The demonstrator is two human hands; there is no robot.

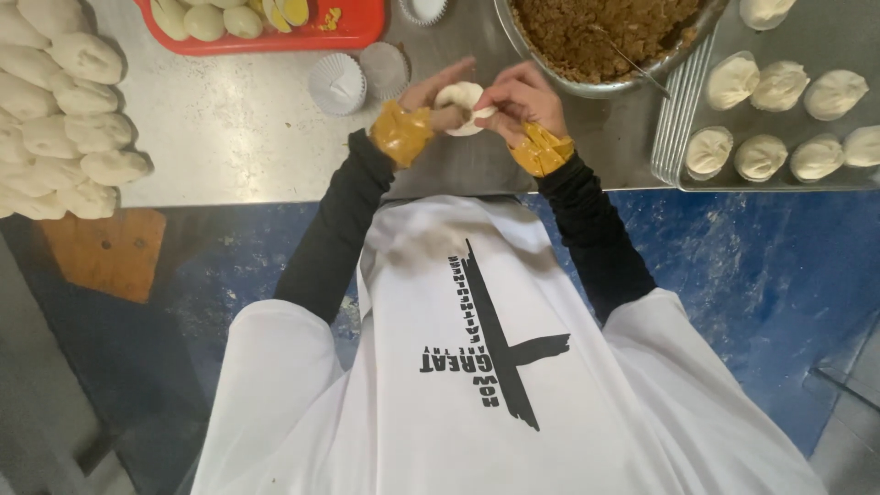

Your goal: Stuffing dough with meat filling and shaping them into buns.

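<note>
1. We see the left hand (438, 90) and right hand (518, 96) meeting over the table (238, 147), close to its near edge; both are closed on one round piece of white dough (461, 103) held between them.
2. Each wrist is wrapped in yellow-brown tape (401, 133) above a black sleeve (335, 238).
3. White paper cups (336, 83) stand just left of the hands. A red tray (339, 32) of pale pieces is cut off by the far edge.
4. A metal bowl (587, 84) of brown filling (596, 32) sits toward the far edge, right of the hands, partly out of frame.
5. A metal tray (683, 119) at the right edge carries filled dough balls (733, 81). More dough pieces (82, 110) pile at the left edge.
6. Fingertips behind the dough are hidden; we cannot tell their exact pinch.
</note>
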